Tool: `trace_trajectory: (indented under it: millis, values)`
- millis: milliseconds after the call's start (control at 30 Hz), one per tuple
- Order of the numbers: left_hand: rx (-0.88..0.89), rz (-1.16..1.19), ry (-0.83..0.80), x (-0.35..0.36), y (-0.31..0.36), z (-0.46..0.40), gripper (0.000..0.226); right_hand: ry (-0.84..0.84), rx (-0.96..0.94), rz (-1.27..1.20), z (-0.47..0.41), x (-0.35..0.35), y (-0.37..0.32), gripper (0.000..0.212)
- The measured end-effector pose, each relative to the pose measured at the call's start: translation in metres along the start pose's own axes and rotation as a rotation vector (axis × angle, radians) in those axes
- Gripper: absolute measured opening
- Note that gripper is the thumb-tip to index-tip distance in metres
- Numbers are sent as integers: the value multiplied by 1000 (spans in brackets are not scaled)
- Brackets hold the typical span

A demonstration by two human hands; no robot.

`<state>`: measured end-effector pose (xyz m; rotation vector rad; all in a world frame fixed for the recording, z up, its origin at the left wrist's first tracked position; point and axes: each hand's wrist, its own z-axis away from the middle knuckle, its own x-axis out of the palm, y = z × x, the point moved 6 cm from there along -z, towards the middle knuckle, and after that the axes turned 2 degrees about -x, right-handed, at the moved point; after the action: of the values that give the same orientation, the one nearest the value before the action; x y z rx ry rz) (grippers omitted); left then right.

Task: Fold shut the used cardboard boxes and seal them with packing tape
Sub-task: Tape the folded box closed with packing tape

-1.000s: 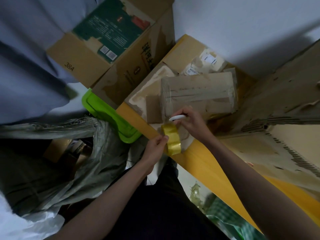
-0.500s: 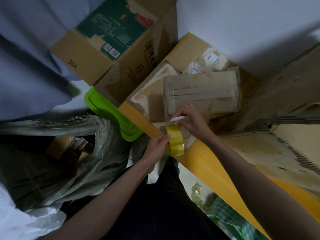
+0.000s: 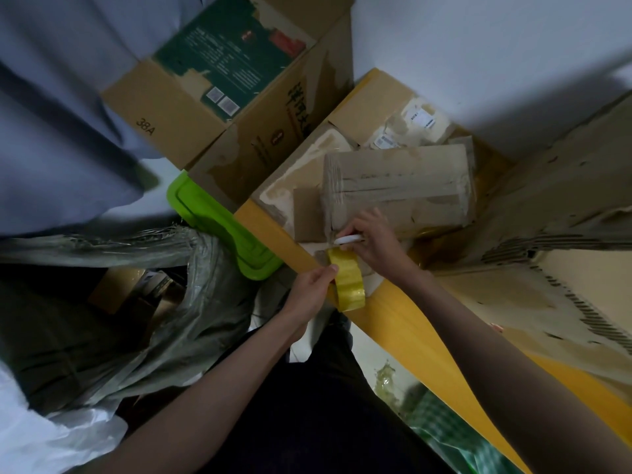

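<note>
Green plastic lid wedged left of small cardboard box; printed carton behind it, grey woven sack lower left. Box worn, scuffed, flaps closed, lying on yellow-edged carton. Left hand pinching yellow tape roll just below box. Right hand curled round white cutter at box's near edge.

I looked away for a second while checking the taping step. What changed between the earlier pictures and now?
Little changed. The left hand drew the yellow roll of packing tape slightly down and toward the person, keeping its grip. The right hand kept holding the white pen-like tool at the small brown cardboard box. Nothing was released.
</note>
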<state>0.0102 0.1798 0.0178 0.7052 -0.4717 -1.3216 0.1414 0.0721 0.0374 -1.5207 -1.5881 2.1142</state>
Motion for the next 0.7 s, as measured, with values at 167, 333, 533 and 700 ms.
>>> trace_trajectory:
  millis: [167, 333, 533, 700]
  values:
    - [-24, -13, 4, 1, 0, 2, 27, 9, -28, 111, 3, 3, -6, 9]
    - [-40, -13, -1, 2, 2, -3, 34, -48, -52, 155, 1, -3, -7, 11]
    - [-43, -23, 13, 3, 1, -2, 35, -130, -20, 290, 11, -19, 3, 10]
    - [-70, -4, 30, 3, 3, -3, 39, -10, 67, 267, 43, -34, 1, 9]
